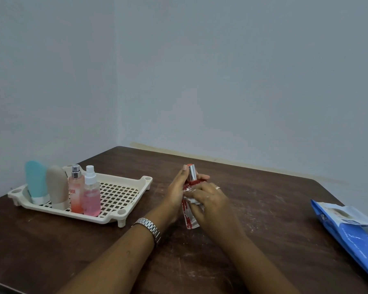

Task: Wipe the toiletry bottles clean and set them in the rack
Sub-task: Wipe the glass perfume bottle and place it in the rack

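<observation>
At the centre of the frame, above the dark brown wooden table [274, 209], a tall red-and-silver patterned bottle with a shiny silver cap [189, 217] is held roughly upright, leaning slightly, between both hands. The left hand [175, 193] wraps around it from the left side, fingers curled behind the neck and reaching up beside the cap. The right hand [210, 200] closes over the front of the bottle, its bent fingers pressing a crumpled white wipe [192, 200] against the middle of the body. The bottle's lower end shows below both hands; whether it touches the table cannot be told. A silver link wristwatch [149, 227] sits on the left wrist and a thin ring [218, 188] on a finger of the right hand. In the left part of the frame stands a cream plastic rack with a perforated floor [145, 185], well apart from the hands. Four bottles stand in a row at its left end: a soft light-blue tube [36, 181] standing on its cap, a beige tube [56, 185] just beside it, then a pink spray bottle with a silver-topped nozzle [75, 194], and nearest the centre a clear spray bottle of pink liquid with a white nozzle [91, 198]. At the lower right edge of the frame a blue plastic packet [353, 232] lies flat on the table.
</observation>
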`<action>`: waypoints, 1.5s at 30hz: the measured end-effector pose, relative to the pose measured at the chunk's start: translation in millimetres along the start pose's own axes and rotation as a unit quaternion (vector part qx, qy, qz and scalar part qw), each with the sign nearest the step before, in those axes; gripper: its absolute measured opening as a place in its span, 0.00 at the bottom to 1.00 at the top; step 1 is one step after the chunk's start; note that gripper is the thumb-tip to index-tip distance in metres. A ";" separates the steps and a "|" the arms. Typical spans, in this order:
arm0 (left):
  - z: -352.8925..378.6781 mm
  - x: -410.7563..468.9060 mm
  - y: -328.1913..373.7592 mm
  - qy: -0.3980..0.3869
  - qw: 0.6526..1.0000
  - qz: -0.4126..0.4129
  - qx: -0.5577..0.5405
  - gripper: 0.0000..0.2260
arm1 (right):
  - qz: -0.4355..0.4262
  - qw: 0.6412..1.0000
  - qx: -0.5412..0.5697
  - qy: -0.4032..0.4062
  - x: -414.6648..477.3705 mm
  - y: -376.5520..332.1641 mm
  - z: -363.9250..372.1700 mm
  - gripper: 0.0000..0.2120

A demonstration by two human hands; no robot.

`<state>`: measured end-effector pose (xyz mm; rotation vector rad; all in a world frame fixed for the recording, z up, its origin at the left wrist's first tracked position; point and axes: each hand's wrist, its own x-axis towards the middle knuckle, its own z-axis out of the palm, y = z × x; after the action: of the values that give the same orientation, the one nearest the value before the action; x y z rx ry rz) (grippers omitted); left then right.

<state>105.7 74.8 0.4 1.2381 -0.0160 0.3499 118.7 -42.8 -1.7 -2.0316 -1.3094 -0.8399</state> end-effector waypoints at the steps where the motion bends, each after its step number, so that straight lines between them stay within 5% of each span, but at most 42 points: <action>1: 0.3 0.1 0.1 -0.003 1.000 -0.001 0.001 0.30 | -0.002 1.000 0.000 0.000 0.4 -0.4 -0.6 0.09; 20: -1.7 3.8 -2.3 -0.018 0.997 -0.043 -0.055 0.31 | 0.021 1.000 -0.002 -0.011 0.9 3.9 -1.8 0.10; 45: -6.2 9.1 -4.0 0.004 1.000 0.003 -0.007 0.33 | 0.122 0.988 0.090 0.041 2.4 19.0 -2.4 0.05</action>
<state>114.3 81.7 -3.5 1.2227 -0.0155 0.3587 136.7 -49.9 -0.7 -1.9423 -1.0268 -0.6612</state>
